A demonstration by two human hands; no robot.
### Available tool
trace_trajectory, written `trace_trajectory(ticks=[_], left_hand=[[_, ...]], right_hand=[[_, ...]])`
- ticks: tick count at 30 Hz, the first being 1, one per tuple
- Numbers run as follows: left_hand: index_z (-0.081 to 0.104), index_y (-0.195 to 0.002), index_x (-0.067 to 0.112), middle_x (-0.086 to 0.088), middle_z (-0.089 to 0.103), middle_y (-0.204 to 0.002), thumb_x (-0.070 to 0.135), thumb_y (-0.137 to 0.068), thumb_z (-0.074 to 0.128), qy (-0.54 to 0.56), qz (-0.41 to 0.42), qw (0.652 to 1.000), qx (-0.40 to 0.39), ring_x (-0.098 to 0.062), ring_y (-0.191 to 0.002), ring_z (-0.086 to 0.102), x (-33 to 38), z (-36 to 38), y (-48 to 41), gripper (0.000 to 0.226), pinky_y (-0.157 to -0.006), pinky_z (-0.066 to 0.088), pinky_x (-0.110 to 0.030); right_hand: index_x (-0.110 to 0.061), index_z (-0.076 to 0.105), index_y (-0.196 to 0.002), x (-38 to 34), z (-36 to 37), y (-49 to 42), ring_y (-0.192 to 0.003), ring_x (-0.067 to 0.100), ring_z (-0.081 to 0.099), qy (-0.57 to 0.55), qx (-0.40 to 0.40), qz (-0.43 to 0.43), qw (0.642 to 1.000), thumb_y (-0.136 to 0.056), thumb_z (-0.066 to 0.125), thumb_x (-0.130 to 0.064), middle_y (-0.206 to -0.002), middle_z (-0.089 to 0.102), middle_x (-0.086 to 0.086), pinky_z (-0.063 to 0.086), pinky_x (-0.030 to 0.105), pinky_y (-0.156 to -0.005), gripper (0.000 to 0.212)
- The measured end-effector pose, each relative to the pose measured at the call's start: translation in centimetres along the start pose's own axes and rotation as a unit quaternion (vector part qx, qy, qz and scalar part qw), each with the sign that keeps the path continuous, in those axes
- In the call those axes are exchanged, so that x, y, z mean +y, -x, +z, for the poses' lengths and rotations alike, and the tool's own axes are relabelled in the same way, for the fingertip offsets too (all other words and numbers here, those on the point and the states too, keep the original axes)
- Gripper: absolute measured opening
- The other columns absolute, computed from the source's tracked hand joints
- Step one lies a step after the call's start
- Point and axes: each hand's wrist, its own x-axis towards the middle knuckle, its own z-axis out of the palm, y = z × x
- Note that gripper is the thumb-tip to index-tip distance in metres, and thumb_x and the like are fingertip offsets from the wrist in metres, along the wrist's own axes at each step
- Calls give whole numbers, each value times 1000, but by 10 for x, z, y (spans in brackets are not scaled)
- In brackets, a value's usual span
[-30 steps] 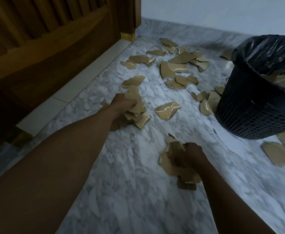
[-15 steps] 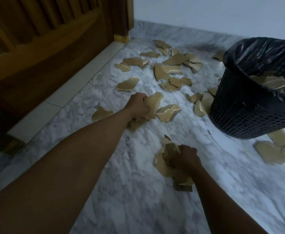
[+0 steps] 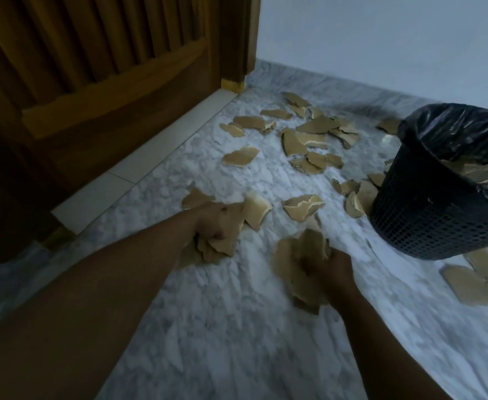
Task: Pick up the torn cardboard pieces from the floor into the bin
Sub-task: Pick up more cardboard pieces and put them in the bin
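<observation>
Door (image 3: 98,82): wooden, along the floor's left edge.
Left hand (image 3: 217,223): closed on a bunch of cardboard pieces (image 3: 228,235), low over the floor (image 3: 222,327).
Right hand (image 3: 331,272): closed on a second bunch (image 3: 300,255).
Loose pieces (image 3: 303,206): scattered toward the far wall, some against the bin's base.
Bin (image 3: 427,215): black, lined, at the floor's right edge; pieces seen inside.

Both arms reach forward and down; left hand (image 3: 215,223) and right hand (image 3: 328,272) are each clenched on cardboard (image 3: 297,255), knuckles up.
</observation>
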Motion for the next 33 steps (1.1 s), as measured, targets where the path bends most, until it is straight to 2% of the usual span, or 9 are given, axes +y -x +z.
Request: trace_trajectory(ticks=[2,5,8,15,20,24,27,31,33], left_hand=[[23,-153,8,-17,27,-156,23,-89,71,19,-2,1000,6,-30,-141,32,-7,23,2,81,-108,32,-31],[18,-155,11,-14,9,-162,33,-85,74,25,-6,1000,14,-30,-150,4,-15,37,1,92,-116,22,-35],[25,-151,13,-11,6,-161,35,-79,80,45,-7,999,24,-30,-148,15,-17,38,-10,92,-113,31,-37],[24,-148,13,-9,25,-148,31,-68,89,32,30,997,62,-25,-137,33,-1,23,-17,105,-109,38,-35],[0,-156,11,-11,3,-162,36,-68,88,-38,-24,999,-3,-30,-149,14,14,18,-42,127,-115,31,-37],[4,-155,11,-14,-5,-161,37,-69,87,-74,-81,993,-30,-35,-143,26,12,18,-34,123,-109,40,-38],[26,-146,10,-18,8,-156,37,-67,89,-103,-68,992,-9,-36,-125,47,18,20,-33,105,-94,51,-39],[43,-137,8,-18,34,-140,27,-76,82,-110,-9,993,36,-34,-109,55,22,14,-29,75,-83,50,-36],[48,-135,7,-15,46,-137,28,-80,79,-64,-37,996,39,-30,-113,56,18,0,-31,67,-90,50,-33]], right_hand=[[-14,69,-84,-8,2,-18,-88,28,70,-48,-43,28,998,-84,76,-28,-90,73,11,58,49,-85,16],[-3,69,-106,-27,19,-50,-95,31,69,-139,-91,90,982,-80,81,-23,-107,71,18,58,48,-84,35],[-1,64,-120,-47,53,-83,-104,32,67,-228,-119,108,960,-81,81,-21,-115,69,17,59,45,-82,47],[-8,54,-127,-95,101,-136,-118,33,57,105,-60,63,991,-77,69,-45,-126,60,14,48,46,-99,65],[-23,58,-121,-85,113,-137,-122,31,53,117,-38,70,990,-82,66,-46,-128,57,4,35,53,-107,46],[-21,50,-105,-75,105,-113,-90,23,62,55,-40,-123,990,-84,72,-34,-92,58,-2,41,30,-67,33],[-19,46,-123,-67,73,-112,-81,15,61,-56,-39,-117,991,-76,83,-28,-96,57,-6,53,31,-66,61],[-13,65,-81,-71,33,-128,-76,22,68,-137,-45,-15,989,-72,86,-22,-90,69,10,60,43,-73,25],[-1,68,-97,-69,22,-142,-84,29,69,-144,-70,48,986,-71,86,-19,-99,70,15,60,46,-75,35]])
